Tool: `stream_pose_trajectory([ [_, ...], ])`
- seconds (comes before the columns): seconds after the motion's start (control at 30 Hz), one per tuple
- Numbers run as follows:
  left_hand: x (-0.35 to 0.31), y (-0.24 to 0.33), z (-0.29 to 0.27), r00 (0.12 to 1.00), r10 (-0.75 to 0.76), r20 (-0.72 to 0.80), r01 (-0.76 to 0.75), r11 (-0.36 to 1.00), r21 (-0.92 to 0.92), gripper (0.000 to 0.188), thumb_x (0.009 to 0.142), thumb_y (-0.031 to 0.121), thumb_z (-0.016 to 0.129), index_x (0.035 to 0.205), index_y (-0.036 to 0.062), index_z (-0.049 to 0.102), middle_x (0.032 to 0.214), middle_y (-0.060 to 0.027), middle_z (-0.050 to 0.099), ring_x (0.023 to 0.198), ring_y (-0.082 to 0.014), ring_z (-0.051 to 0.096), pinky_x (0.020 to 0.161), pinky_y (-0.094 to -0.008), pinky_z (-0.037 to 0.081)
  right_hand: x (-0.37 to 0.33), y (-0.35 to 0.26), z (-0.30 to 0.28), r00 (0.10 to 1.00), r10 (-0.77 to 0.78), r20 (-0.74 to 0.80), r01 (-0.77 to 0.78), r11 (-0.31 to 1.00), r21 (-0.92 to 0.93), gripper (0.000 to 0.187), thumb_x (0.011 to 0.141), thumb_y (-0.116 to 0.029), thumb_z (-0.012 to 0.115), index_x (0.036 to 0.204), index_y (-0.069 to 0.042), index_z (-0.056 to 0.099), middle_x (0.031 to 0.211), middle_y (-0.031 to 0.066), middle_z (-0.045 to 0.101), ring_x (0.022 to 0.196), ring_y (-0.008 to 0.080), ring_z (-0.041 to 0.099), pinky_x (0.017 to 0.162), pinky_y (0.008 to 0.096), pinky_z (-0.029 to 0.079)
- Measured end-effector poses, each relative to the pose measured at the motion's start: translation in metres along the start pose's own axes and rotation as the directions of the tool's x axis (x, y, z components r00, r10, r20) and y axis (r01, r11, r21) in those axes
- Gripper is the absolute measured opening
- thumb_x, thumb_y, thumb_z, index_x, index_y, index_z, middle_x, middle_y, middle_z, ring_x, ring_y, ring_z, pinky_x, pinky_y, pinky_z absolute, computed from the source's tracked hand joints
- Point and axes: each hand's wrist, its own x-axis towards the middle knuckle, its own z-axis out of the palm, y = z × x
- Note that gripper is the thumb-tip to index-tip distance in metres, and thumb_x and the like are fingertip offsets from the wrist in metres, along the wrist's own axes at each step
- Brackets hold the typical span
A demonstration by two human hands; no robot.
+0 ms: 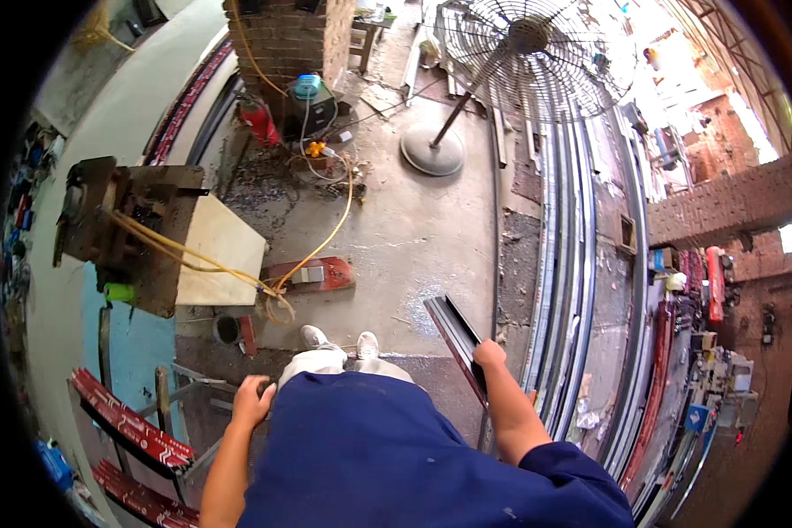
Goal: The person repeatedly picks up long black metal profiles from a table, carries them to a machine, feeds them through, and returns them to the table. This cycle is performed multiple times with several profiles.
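My right hand (pixel 490 354) grips a dark metal channel profile (pixel 454 333) with a reddish outer side. Its far end slants forward and left above the concrete floor; its near end runs back beside my arm. My left hand (pixel 253 403) hangs low by my left side with nothing in it, thumb and fingers apart. Close to that hand is a metal rack (pixel 178 398), on which lie red-and-white wrapped profiles (pixel 132 422). Both my feet, in pale shoes (pixel 367 343), stand on the floor.
A caged fan (pixel 530 35) stands ahead on a round base (pixel 432 150). Long metal profiles (pixel 565 255) lie lengthwise on the right. At left is a rusty machine (pixel 141 211) with a yellow hose (pixel 336 231). A red board (pixel 336 274) and a brick pillar (pixel 283 53) are ahead.
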Motion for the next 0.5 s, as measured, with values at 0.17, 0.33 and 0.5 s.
stream_pose_trajectory([
  [0.17, -0.021, -0.071, 0.004, 0.958, -0.263, 0.114, 0.268, 0.963, -0.033, 0.025, 0.088, 0.019, 0.069, 0.106, 0.0035, 0.068, 0.101, -0.0159, 0.065, 0.09, -0.0297, 0.066, 0.081, -0.0378, 0.052, 0.032, -0.02, -0.016, 0.977, 0.178, 0.121, -0.147, 0.961, -0.234, 0.035, 0.088, -0.023, 0.06, 0.12, -0.011, 0.07, 0.125, 0.0114, 0.067, 0.115, 0.0301, 0.065, 0.087, 0.0489, 0.055],
  [0.33, -0.006, -0.109, -0.013, 0.951, -0.276, 0.142, 0.292, 0.95, -0.108, 0.029, 0.09, 0.023, 0.068, 0.108, 0.0009, 0.067, 0.102, -0.0182, 0.067, 0.092, -0.0306, 0.068, 0.081, -0.0377, 0.053, 0.043, -0.036, -0.018, 0.963, 0.239, 0.122, -0.198, 0.939, -0.281, 0.035, 0.09, -0.021, 0.063, 0.123, -0.011, 0.069, 0.131, 0.0087, 0.064, 0.116, 0.0307, 0.064, 0.083, 0.0563, 0.055],
  [0.5, 0.023, -0.09, -0.043, 0.944, -0.313, 0.106, 0.327, 0.93, -0.169, 0.031, 0.09, 0.023, 0.068, 0.109, -0.0011, 0.066, 0.102, -0.0165, 0.068, 0.092, -0.0282, 0.068, 0.083, -0.0384, 0.053, 0.028, -0.062, -0.046, 0.912, 0.356, 0.203, -0.29, 0.911, -0.293, 0.04, 0.093, -0.022, 0.052, 0.129, -0.01, 0.065, 0.14, 0.0123, 0.057, 0.128, 0.0306, 0.056, 0.1, 0.0475, 0.048],
])
